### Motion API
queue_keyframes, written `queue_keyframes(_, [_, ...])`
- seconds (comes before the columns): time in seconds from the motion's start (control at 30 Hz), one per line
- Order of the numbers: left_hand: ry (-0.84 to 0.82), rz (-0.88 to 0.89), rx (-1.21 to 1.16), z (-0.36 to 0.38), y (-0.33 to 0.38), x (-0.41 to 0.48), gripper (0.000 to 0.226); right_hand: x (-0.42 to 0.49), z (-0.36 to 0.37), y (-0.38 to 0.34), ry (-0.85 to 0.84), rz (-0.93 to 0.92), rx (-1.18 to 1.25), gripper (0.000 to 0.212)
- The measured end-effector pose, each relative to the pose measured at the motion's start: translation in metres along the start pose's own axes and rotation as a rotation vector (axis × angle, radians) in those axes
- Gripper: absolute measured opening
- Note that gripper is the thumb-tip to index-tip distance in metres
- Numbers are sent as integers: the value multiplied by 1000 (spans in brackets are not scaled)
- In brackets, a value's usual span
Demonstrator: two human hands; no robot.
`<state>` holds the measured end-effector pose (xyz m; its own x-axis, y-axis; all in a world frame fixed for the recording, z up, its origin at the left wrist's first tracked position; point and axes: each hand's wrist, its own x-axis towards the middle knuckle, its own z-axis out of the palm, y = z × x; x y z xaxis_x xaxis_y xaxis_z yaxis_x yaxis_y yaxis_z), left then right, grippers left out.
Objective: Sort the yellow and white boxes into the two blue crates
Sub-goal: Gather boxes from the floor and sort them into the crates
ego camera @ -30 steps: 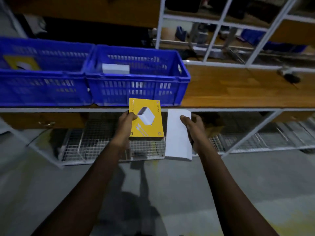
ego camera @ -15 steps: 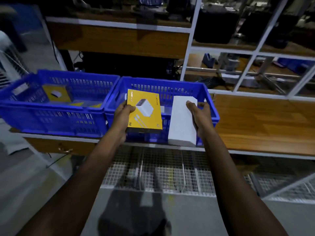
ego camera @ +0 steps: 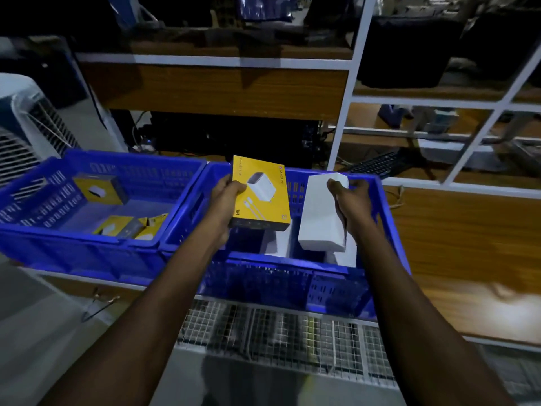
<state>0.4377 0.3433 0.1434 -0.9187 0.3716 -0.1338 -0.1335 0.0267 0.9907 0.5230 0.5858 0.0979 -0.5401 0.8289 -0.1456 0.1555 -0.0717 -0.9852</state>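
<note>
My left hand (ego camera: 225, 197) grips a yellow box (ego camera: 262, 197) with a charger picture by its left edge. A plain white box (ego camera: 320, 218) is held in my right hand (ego camera: 351, 200), thumb on its top face. Both boxes hang over the right blue crate (ego camera: 287, 278), which holds white boxes (ego camera: 278, 243) on its floor. The left blue crate (ego camera: 96, 244) holds several yellow boxes (ego camera: 99, 190), one leaning on its far wall and others low at the front.
Both crates stand side by side on a wooden shelf (ego camera: 456, 247) with a white metal frame. A wire mesh shelf (ego camera: 281, 326) runs below. A white fan cage (ego camera: 26, 124) stands at the left, and a black keyboard (ego camera: 377, 164) lies behind the right crate.
Both hands have risen and moved forward with their boxes, from in front of the shelf edge to above the right crate. The view has come closer to the crates.
</note>
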Motion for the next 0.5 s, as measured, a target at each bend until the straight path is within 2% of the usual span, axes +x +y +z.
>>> queue_keyframes(0.1, [-5,-10,-1,3,-5,13,19,2,4,8,-95,41,-223,61])
queue_keyframes(0.2, [-2,-28,-21,2,-12,24,19,-1,6,11,-158,41,-444,63])
queue_keyframes(0.33, [-58,-55,-12,-5,-20,36,11,-17,19,0,-179,-21,-409,45])
queue_keyframes(0.43, [-92,-40,-19,-13,-18,41,9,-42,38,-17,-268,-71,-300,30])
queue_keyframes(0.5, [-104,-15,-40,-21,-14,44,10,-58,57,-27,-326,-126,-275,29])
